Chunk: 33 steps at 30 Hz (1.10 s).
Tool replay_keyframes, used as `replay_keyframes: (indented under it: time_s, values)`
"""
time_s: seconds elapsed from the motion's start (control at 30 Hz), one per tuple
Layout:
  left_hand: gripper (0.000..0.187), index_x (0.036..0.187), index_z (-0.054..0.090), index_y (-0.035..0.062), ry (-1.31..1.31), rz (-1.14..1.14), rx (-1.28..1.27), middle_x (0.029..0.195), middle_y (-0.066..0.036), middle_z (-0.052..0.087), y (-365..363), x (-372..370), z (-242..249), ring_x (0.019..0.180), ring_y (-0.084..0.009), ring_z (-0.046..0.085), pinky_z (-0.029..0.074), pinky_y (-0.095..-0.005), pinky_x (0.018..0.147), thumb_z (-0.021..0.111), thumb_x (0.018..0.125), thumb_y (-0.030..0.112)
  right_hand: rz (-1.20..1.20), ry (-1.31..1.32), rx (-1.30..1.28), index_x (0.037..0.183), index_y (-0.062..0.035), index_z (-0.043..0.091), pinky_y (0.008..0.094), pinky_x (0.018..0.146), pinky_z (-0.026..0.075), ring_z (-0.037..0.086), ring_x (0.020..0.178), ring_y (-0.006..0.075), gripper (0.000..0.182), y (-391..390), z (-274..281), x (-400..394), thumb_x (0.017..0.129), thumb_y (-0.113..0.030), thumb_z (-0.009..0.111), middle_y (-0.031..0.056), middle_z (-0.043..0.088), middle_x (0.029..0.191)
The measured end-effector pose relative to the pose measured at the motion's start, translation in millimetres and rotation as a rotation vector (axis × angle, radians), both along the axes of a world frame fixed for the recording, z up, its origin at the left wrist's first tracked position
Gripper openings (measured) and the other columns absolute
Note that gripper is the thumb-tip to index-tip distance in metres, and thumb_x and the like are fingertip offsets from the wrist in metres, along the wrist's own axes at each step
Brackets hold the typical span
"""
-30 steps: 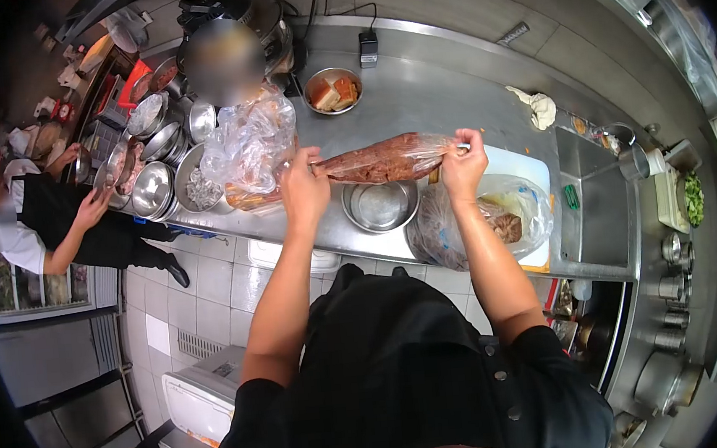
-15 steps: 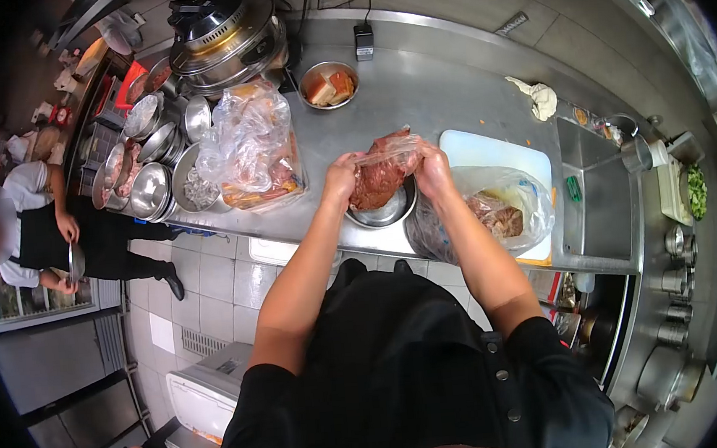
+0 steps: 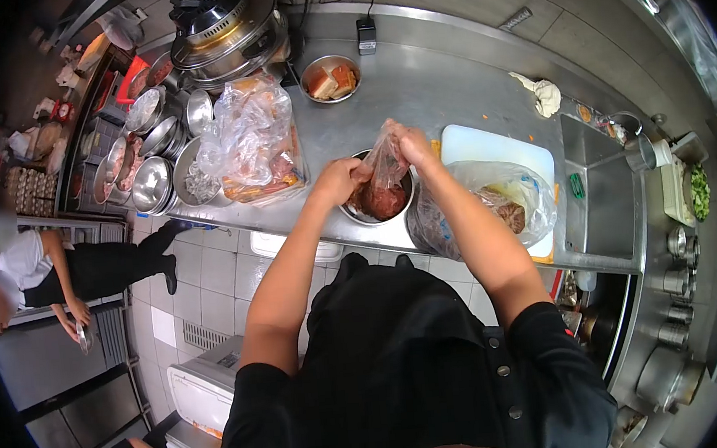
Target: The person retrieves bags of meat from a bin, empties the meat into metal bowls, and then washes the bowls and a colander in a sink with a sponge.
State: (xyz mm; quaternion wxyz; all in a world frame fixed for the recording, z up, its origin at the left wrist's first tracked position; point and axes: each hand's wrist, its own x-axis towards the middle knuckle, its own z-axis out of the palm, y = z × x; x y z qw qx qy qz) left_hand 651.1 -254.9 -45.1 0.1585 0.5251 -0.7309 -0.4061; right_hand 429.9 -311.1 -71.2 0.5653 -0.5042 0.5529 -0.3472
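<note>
A clear plastic bag (image 3: 385,161) is stretched between my hands, its upper part bunched. Dark red meat (image 3: 384,203) sits in the bottom of the bag, down inside a steel bowl (image 3: 412,193) at the counter's front edge. My left hand (image 3: 340,182) grips the bag's left side, beside the bowl rim. Higher up, my right hand (image 3: 413,145) is closed on the gathered plastic. To the right, a larger clear bag (image 3: 532,181) holding a brown piece of meat (image 3: 505,211) lies over a white cutting board (image 3: 495,142).
Left on the steel counter (image 3: 439,74) lies a big bag of meat (image 3: 255,139), beside stacked bowls (image 3: 152,185). A bowl of meat blocks (image 3: 330,79) stands behind. The sink (image 3: 601,196) is at right. Another person (image 3: 50,265) stands at left, and someone's arm shows lower left.
The meat has gone down from above the bowl into it, still in its bag. My right hand has shifted slightly left, pulling plastic upward. The person at left has moved lower in view.
</note>
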Motion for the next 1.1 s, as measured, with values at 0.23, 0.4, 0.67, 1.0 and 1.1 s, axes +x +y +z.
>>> replay_keyframes:
  time_s: [0.23, 0.4, 0.67, 1.0, 1.1]
  values:
    - [0.035, 0.117, 0.068, 0.0004, 0.533, 0.071, 0.049, 0.105, -0.022, 0.074, -4, -6, -21, 0.102, -0.035, 0.07, 0.053, -0.0411, 0.089, 0.074, 0.084, 0.009, -0.013, -0.36, 0.184, 0.077, -0.004, 0.064, 0.0335, 0.041, 0.038, 0.049, 0.041, 0.0174, 0.055, 6, 34, 5, 0.105, -0.048, 0.049, 0.0045, 0.054, 0.054]
    - [0.042, 0.123, 0.063, -0.0011, 0.119, 0.269, -0.115, 0.109, -0.02, 0.074, -18, -25, 2, 0.099, -0.0352, 0.071, 0.053, -0.0423, 0.089, 0.072, 0.09, 0.023, -0.3, -0.704, 0.249, 0.092, -0.0041, 0.065, 0.0288, 0.045, 0.042, 0.056, 0.051, 0.0128, 0.037, 6, 61, 24, 0.103, -0.038, 0.058, 0.0035, 0.062, 0.067]
    - [0.022, 0.118, 0.06, 0.0042, 0.876, 0.65, 0.231, 0.104, -0.01, 0.071, -36, -48, -36, 0.094, -0.0239, 0.072, 0.06, -0.0397, 0.08, 0.049, 0.101, 0.011, 0.126, 0.394, -0.277, 0.106, -0.0016, 0.073, 0.0438, 0.08, 0.055, 0.07, 0.086, 0.0388, 0.03, 44, 45, 1, 0.083, -0.021, 0.071, 0.0255, 0.072, 0.098]
    - [0.026, 0.126, 0.054, 0.0032, 0.993, 0.736, 0.327, 0.116, -0.014, 0.068, 5, -42, -38, 0.101, -0.0257, 0.071, 0.063, -0.0417, 0.072, 0.051, 0.104, 0.017, 0.201, 0.365, -0.478, 0.129, -0.004, 0.063, 0.0459, 0.096, 0.052, 0.067, 0.111, 0.0381, 0.046, 110, 87, -20, 0.086, -0.02, 0.07, 0.024, 0.066, 0.126]
    - [0.029, 0.125, 0.056, -0.0001, 1.479, 0.852, 0.544, 0.123, -0.019, 0.069, 30, -13, -15, 0.107, -0.0352, 0.071, 0.061, -0.0493, 0.089, 0.047, 0.106, 0.021, 0.1, 0.432, -0.391, 0.11, -0.0049, 0.07, 0.0419, 0.08, 0.055, 0.071, 0.089, 0.0328, 0.026, 137, 122, -97, 0.091, -0.021, 0.066, 0.0184, 0.073, 0.104]
